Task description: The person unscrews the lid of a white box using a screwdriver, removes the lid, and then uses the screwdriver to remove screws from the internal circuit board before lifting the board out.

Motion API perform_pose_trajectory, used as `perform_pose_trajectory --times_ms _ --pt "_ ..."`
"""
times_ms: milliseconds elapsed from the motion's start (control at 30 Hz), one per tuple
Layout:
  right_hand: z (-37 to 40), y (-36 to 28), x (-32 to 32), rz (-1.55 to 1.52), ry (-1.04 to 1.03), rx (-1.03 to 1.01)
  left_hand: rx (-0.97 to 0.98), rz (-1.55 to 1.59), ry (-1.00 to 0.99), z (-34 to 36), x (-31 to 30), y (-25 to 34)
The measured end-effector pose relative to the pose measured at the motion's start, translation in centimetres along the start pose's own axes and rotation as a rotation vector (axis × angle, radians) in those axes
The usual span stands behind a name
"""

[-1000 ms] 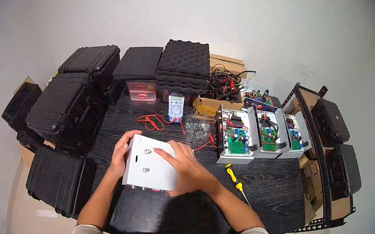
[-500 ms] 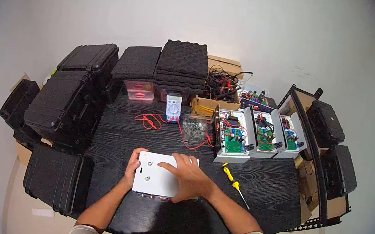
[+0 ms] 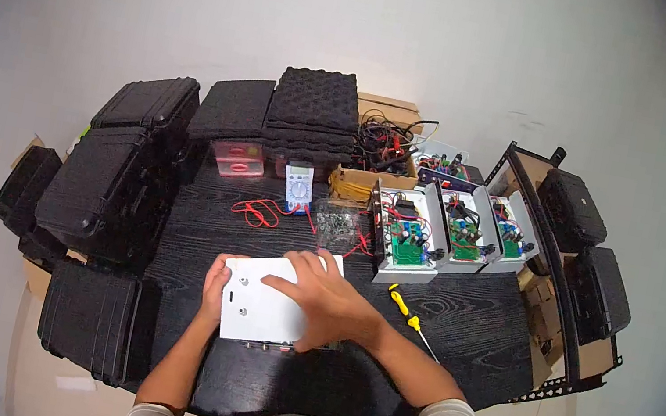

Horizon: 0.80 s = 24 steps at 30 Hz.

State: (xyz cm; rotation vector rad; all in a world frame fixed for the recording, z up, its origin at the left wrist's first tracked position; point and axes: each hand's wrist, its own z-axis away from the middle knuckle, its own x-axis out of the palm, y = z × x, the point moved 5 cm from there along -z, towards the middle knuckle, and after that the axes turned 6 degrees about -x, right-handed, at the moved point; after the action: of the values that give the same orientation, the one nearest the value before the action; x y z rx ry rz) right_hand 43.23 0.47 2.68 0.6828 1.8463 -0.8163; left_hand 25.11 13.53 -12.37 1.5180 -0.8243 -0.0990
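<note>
Both hands hold a white metal electronics case [image 3: 249,318] over the near part of the black table. Its flat white face is up, with two round metal fittings and a small dark slot at the left; small connectors line the near edge. My left hand [image 3: 215,287] grips the left edge, its fingers partly hidden under the case. My right hand [image 3: 326,307] spans the right side, fingertips at the far edge and thumb stretched over the top. To the right of that hand lies a yellow-and-black screwdriver [image 3: 405,307], clear of my fingers.
Several open white cases [image 3: 409,244] with green circuit boards stand at the right. Behind the held case are a multimeter [image 3: 298,187], red test leads [image 3: 256,212] and a clear container of small hardware [image 3: 336,225]. Black hard cases [image 3: 92,183] stack at left; a shelf [image 3: 562,248] borders the right.
Both hands have shifted slightly left in view with the white case. The case now sits turned a little, its right side farther up. My view has also moved slightly.
</note>
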Motion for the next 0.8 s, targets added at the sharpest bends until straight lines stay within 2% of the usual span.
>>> perform_pose_trajectory --times_ms 133,167,267,300,400,467,533,667,800 --pt "-0.6 -0.8 -0.2 0.041 0.008 -0.012 0.068 0.117 -0.04 -0.5 -1.0 0.1" --pt "-0.5 -1.0 -0.3 0.035 -0.004 -0.007 0.166 -0.048 -0.028 -0.4 -1.0 0.6" --pt "0.4 -1.6 -1.6 0.023 0.011 0.009 0.176 -0.045 0.039 -0.2 -1.6 -0.8" --pt "1.1 -1.6 -2.3 0.023 0.025 0.015 0.133 -0.303 0.065 -0.3 -2.9 -1.7" --pt "4.0 -1.1 -4.2 -0.019 0.113 0.114 0.221 -0.489 0.052 -0.2 -2.6 -2.1" --pt "7.2 -0.8 -6.5 -0.017 0.176 0.222 0.238 -0.407 0.061 -0.2 -1.1 -1.9" --pt "11.2 -0.3 -8.4 0.01 0.269 0.343 0.223 -0.521 0.101 -0.2 -1.1 -2.1" --pt "20.3 0.9 -11.3 0.187 0.458 0.705 0.156 -0.652 0.129 0.0 -0.7 -2.1" --pt "30.2 2.9 -12.1 0.406 0.62 1.026 0.063 -0.622 0.101 -0.3 -0.9 -3.0"
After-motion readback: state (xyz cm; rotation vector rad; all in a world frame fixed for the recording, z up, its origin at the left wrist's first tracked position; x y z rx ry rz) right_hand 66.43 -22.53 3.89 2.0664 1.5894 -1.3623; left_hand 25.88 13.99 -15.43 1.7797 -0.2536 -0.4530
